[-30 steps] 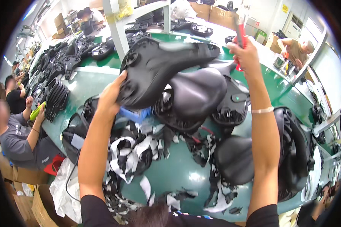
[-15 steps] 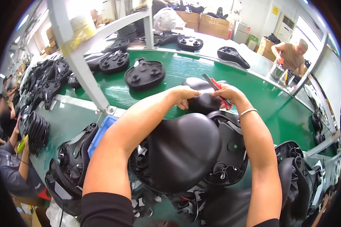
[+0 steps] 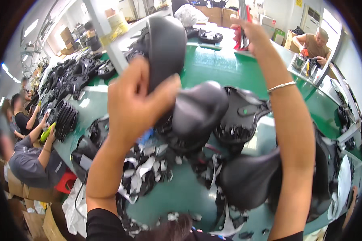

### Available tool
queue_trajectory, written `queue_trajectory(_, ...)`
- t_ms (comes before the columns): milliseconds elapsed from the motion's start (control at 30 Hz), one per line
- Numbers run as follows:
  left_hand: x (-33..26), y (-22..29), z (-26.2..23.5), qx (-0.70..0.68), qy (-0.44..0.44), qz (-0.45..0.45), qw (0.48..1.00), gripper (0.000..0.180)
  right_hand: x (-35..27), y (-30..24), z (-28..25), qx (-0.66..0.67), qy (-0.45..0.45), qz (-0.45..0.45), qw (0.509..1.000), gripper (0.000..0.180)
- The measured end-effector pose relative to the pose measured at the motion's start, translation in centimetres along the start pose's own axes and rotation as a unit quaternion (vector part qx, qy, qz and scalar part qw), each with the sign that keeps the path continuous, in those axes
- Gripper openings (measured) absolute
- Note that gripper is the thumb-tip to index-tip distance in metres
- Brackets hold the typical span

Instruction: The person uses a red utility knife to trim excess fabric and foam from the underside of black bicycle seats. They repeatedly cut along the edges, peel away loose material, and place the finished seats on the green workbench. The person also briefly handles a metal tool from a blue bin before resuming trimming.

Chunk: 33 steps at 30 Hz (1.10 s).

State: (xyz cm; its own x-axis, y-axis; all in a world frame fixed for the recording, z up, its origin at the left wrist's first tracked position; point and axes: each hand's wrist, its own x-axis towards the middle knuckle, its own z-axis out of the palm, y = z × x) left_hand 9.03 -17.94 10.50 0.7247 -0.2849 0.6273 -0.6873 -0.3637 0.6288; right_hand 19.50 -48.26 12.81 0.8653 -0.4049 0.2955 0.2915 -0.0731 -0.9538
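Observation:
My left hand (image 3: 138,100), blurred by motion, grips a black bicycle saddle (image 3: 167,48) that is raised on end above the bench. At the upper right, my right hand (image 3: 251,36) is lifted and closed on red-handled scissors (image 3: 243,24), blades pointing up. Below and between my arms a smooth black saddle (image 3: 199,110) rests top side up. Beside it another saddle (image 3: 242,114) lies with its hollow underside showing. Close to my right forearm is a further black saddle (image 3: 249,176).
Black and white trimmings (image 3: 145,170) litter the green bench. Saddles are heaped (image 3: 64,80) at the left, near a pale metal post (image 3: 108,40). A co-worker (image 3: 315,42) sits at the far right; other people (image 3: 36,158) work at the left. A saddle (image 3: 210,36) lies on the far green surface.
My left hand has brought the saddle up and leftward, away from the scissors. My right hand has risen with the scissors. The view has shifted, with more trimmings in sight.

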Motion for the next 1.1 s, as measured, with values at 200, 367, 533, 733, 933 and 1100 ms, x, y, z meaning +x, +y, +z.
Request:
queue_trajectory(200,-21.6,2.3,-0.5,0.154,-0.29,0.152,0.932,0.018,-18.7,-4.3,0.8,-0.096,-0.15,-0.002,0.984,0.039)
queue_trajectory(367,-30.1,0.8,1.0,0.001,-0.336,0.174,0.926,0.014,-35.9,1.5,-1.2,-0.19,-0.203,0.086,0.957,0.034)
queue_trajectory(533,-24.5,-2.3,-1.9,0.008,0.029,-0.234,0.972,0.023,-45.5,7.6,-2.3,-0.187,-0.067,0.141,0.97,0.036)
queue_trajectory(733,-24.5,-8.9,-1.2,-0.266,-0.219,-0.516,0.784,0.05,-46.9,7.0,-2.0,-0.214,-0.222,0.162,0.937,0.052)
queue_trajectory(933,-20.9,-6.4,-2.1,-0.337,-0.216,-0.448,0.8,0.03,-45.4,5.8,-4.1,-0.445,-0.343,-0.132,0.817,0.064)
queue_trajectory(1100,-20.0,-5.9,-2.0,-0.3,-0.21,-0.446,0.817,0.034,-43.9,5.5,-4.3,-0.445,-0.337,-0.171,0.812,0.064)
